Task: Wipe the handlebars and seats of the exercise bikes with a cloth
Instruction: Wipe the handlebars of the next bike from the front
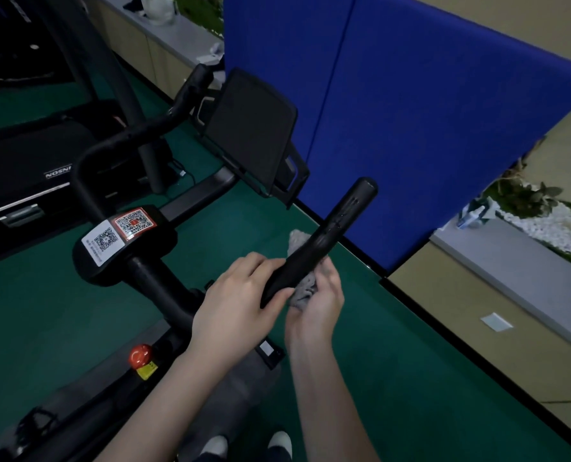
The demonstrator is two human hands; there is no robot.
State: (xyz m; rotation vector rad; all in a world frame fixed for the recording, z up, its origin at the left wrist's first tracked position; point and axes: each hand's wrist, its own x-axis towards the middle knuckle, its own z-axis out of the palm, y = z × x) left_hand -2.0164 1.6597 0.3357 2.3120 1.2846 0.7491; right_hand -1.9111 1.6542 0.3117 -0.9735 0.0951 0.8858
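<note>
left hand point(240, 295) curled round the handlebar point(324, 241) — right hand point(317, 301) apparently cupping the grey cloth point(305, 290) beneath

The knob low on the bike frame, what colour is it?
The knob is red, seen in the head view.

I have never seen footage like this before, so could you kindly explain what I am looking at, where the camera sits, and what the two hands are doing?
The single picture comes from a camera worn on a person's head, looking down at their own arms. In front stands an exercise bike with a dark screen and a stem bearing QR code stickers. The left hand grips the right handlebar, a black bar pointing up and away. The right hand holds a grey cloth against the underside of that bar. Beyond are a blue partition and green floor.
</note>
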